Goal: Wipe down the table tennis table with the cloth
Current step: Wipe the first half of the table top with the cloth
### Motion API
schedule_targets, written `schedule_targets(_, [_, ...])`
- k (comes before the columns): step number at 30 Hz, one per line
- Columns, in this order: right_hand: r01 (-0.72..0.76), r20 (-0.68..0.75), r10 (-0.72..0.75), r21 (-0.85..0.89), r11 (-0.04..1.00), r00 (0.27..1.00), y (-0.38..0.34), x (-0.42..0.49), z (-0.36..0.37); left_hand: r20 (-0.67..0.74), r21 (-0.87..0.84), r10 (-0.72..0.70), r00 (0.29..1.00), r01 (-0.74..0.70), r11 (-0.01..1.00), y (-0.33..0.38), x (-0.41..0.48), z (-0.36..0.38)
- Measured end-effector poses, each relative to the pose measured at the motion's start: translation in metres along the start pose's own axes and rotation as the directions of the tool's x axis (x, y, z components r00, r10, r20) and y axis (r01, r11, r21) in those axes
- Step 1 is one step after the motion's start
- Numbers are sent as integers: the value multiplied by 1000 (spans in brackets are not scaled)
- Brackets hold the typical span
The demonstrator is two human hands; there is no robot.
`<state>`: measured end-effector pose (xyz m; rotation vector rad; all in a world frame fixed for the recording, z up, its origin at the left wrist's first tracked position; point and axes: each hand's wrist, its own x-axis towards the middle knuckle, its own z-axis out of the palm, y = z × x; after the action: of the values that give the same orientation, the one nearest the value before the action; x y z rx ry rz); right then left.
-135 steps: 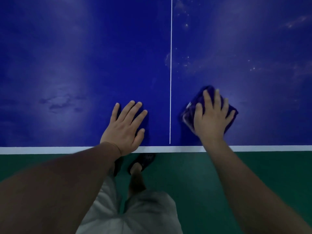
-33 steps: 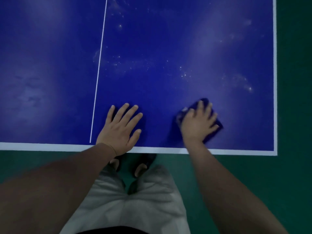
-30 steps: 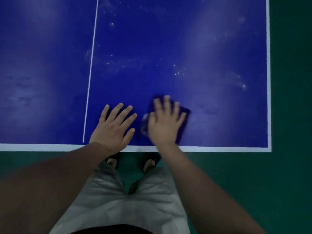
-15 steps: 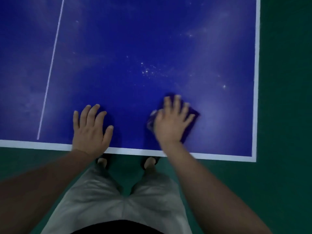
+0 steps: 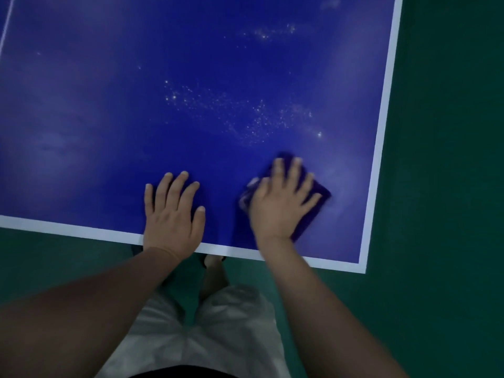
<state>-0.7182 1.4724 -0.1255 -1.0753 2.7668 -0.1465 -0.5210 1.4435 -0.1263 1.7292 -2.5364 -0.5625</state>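
Head view, looking straight down from above the person's own arms. A dark blue worktop [image 5: 109, 118] fills the upper picture, with its white edge line [image 5: 379, 132] meeting at the near right corner.

The left hand [image 5: 173, 214] lies flat on the blue surface just inside the near edge. Its fingers are straight and spread and it holds nothing. It probably props the body as the person leans over.

The right hand [image 5: 281, 203], slightly blurred, is spread open with its palm and straight fingers pressing down on a folded purple cloth [image 5: 317, 197]. The cloth lies near the corner, and a flat palm probably keeps the whole of it against the surface.

Just beyond the cloth a band of pale specks [image 5: 245, 113] crosses the blue, seemingly unwiped.

Below are pale shorts [image 5: 218, 336] and a green floor [image 5: 450, 186].
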Motion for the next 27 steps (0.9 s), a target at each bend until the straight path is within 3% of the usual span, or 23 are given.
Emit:
schedule_targets(3, [432, 80, -431, 8, 902, 899, -11, -45, 12, -4, 19, 16, 1000, -16, 1000, 0, 0, 1])
schedule_targets(6, [558, 118, -555, 7, 830, 824, 35, -38, 3, -15, 9, 1, 1000, -1, 1000, 0, 1, 3])
schedule_targets(8, [514, 118, -504, -73, 855, 855, 77, -10, -12, -23, 6, 8, 1000, -8, 1000, -1, 1, 4])
schedule_targets(11, [243, 121, -227, -134, 961, 966, 123, 49, -34, -49, 2, 22, 999, -22, 1000, -3, -1, 6])
schedule_targets(13, [104, 96, -95, -99, 990, 991, 123, 68, -34, -55, 17, 27, 998, -26, 1000, -1, 0, 6])
schedule_targets(15, [90, 69, -84, -83, 993, 994, 105, 55, -28, -50, 44, 26, 998, -24, 999, 0, 0, 6])
schedule_targets(16, [149, 56, -144, -85, 985, 988, 96, 42, -23, -48, 60, 25, 999, -22, 998, 1, -1, 6])
schedule_targets(18, [394, 98, -384, -117, 912, 918, 89, 4, -15, -43, 88, 26, 999, -22, 996, 2, 0, 7])
schedule_targets(20, [665, 192, -640, -118, 738, 744, 99, -19, -13, -48, 102, 14, 999, -9, 995, 4, -1, 6])
schedule_targets(21, [742, 217, -713, -94, 664, 666, 106, -12, -16, -53, 106, 7, 999, -1, 994, 6, -1, 6])
schedule_targets(22, [768, 219, -740, -90, 634, 636, 113, 2, -21, -56, 110, 3, 998, 3, 994, 7, -1, 6])
schedule_targets(23, [751, 195, -727, -119, 649, 659, 119, 19, -24, -60, 117, -2, 998, 9, 993, 8, -2, 5])
schedule_targets(24, [683, 168, -663, -146, 716, 730, 123, 36, -28, -61, 126, -9, 998, 17, 992, 8, -2, 4])
schedule_targets(26, [438, 118, -427, -96, 894, 897, 121, 61, -33, -69, 130, -47, 996, 56, 990, 11, -5, 4])
schedule_targets(27, [354, 107, -346, -66, 933, 932, 116, 61, -32, -78, 113, -85, 993, 94, 989, 17, -6, 5])
